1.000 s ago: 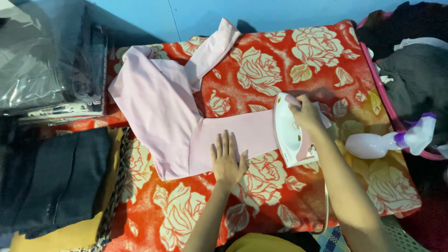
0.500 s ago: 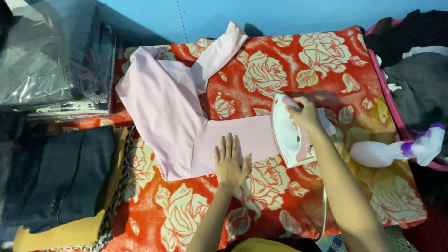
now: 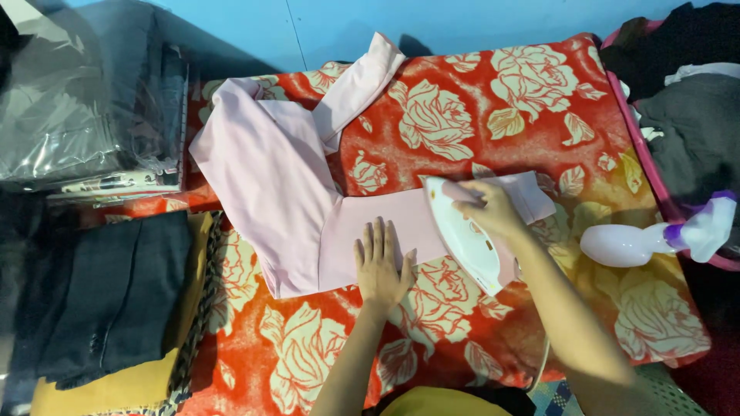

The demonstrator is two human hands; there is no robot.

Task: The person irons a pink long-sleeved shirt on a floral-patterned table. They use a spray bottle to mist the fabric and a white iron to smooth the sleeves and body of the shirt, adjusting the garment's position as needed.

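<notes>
The right hand (image 3: 489,208) is wrapped round the handle of a white iron (image 3: 462,235), gripping it firmly; the iron rests on the sleeve of a pale pink shirt (image 3: 270,192) — the sleeve stretched out flat across a red cloth with cream roses (image 3: 478,108). The left hand (image 3: 379,266) lies open, fingers spread, palm down on the same sleeve just beside the iron; it holds nothing. A white spray bottle with a purple nozzle (image 3: 632,243) lies on the cloth's right edge, near the right forearm; folded dark clothes (image 3: 108,293) sit to the left — above them, garments in clear plastic bags (image 3: 69,115).
</notes>
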